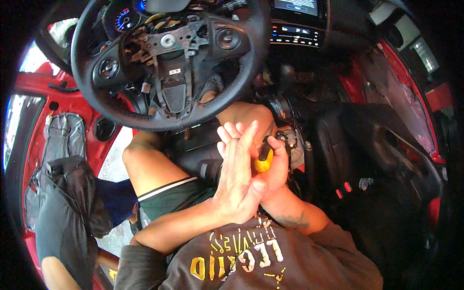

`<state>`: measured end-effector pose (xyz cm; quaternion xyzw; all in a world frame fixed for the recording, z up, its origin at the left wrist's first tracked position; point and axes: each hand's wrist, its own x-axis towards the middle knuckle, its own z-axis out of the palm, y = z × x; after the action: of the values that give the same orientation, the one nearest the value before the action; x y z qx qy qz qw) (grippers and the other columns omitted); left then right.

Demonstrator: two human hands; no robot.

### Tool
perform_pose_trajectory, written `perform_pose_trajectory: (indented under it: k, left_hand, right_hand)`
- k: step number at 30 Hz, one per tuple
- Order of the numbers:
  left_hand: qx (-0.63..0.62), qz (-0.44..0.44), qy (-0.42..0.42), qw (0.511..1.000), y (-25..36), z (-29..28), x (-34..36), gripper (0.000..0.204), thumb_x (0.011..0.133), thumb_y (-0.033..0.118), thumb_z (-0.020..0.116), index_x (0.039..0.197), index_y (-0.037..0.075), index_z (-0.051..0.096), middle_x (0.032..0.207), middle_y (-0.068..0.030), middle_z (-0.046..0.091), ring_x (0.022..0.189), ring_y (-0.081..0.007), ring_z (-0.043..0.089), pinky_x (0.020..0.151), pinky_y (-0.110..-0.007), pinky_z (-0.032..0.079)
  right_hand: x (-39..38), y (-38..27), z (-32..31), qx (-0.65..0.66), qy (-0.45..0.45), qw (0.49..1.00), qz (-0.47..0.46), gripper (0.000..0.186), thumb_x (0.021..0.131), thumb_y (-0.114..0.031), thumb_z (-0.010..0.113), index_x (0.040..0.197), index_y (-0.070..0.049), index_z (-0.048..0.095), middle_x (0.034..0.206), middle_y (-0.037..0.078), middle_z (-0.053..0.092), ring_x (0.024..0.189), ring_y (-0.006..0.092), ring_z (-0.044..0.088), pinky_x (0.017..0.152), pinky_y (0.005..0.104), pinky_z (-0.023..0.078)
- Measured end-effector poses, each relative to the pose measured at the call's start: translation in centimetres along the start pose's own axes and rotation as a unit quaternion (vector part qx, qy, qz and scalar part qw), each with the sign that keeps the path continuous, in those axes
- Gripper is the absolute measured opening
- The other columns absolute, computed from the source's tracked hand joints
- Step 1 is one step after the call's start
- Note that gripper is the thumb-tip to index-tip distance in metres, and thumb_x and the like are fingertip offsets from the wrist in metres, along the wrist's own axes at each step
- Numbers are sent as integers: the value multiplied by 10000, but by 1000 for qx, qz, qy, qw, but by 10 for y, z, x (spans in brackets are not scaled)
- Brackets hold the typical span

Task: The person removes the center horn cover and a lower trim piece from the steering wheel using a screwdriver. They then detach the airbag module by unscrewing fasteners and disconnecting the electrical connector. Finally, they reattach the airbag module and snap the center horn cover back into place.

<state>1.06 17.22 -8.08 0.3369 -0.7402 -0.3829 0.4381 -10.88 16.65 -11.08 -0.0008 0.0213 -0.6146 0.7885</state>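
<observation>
My right hand (277,175) is closed around a yellow-and-black tool handle (264,162), which looks like a screwdriver's; the rest of the tool is hidden. Close beside it, my left hand (237,176) is held up with its fingers stretched out, its palm turned toward the right hand. The two hands meet or overlap near the left thumb, above my lap. Beyond them stands a black steering wheel (251,79), its centre uncovered so that a metal bracket (176,42) and a central bolt (167,40) show.
A lit screen (296,8) and a climate panel (296,33) are at the upper right. To the right is a black seat (348,140) with red buckles (343,190). On the left, another person (67,217) in grey leans in by the red door frame (99,159).
</observation>
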Motion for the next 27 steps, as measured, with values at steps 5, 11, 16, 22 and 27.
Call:
perform_pose_trajectory:
  k: [5,11,16,22,27]
  left_hand:
    - [-2,56,-28,998,-10,4,2,1010,1066,716,317,1679,-75,182,1572,-292,417,1476,-407,426,1258,-499,277]
    - [41,158,122,979,-1,-38,18,514,1095,359,534,1354,-73,634,1174,-227,661,1131,-375,636,1025,-472,496]
    - [336,109,-12,936,15,-72,26,257,780,23,847,1031,67,811,960,-73,655,919,-266,600,824,-403,495]
    - [479,169,-78,858,6,-50,12,324,761,98,856,1083,130,837,1029,-55,620,1012,-290,561,878,-426,482]
    - [470,150,-113,863,-4,-45,1,336,767,90,842,1099,135,837,1021,-59,605,997,-293,547,878,-423,471]
  right_hand:
    - [3,-4,-8,45,5,999,-20,725,1008,-437,459,1549,44,485,1657,217,467,1587,388,360,1337,522,250]
    - [4,-2,-6,76,10,997,-19,684,997,-441,515,1469,50,571,1565,250,566,1527,403,456,1282,554,346]
    - [-6,4,-11,51,-29,998,-2,743,986,-484,509,1520,31,549,1600,236,538,1521,367,471,1231,468,395]
    - [-12,11,-22,45,-19,999,-4,707,990,-445,492,1485,56,570,1529,224,602,1417,347,563,1205,447,418]
    - [-9,15,-39,35,-14,999,-19,697,1014,-399,465,1473,120,542,1547,283,564,1487,412,495,1291,500,329]
